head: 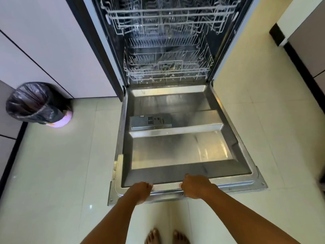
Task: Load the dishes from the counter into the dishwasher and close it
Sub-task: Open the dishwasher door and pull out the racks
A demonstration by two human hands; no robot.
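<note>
1. Head view, hands: the left hand [140,190] and the right hand [195,187] are gripping the dishwasher door [175,152] at its front edge, side by side near the middle, with fingers curling over the rim; neither is carrying a dish
2. Head view, door: the door is lying fully open and level, with its detergent dispenser [151,122] facing up near the left edge
3. Head view, racks: the upper rack [168,16] and the lower rack [167,67] are sitting pushed inside the tub; no dishes are showing in the upper rack, and blur is hiding what, if anything, is lying among the lower wires
4. Head view, surroundings: a lined waste bin [35,103] is standing on the floor well apart from the door's left edge; the counter and its dishes are lying out of view
5. Progress, as a judgement: the machine is standing open; no loaded dish is showing, so loading is probably remaining, and closing is certainly remaining
</note>
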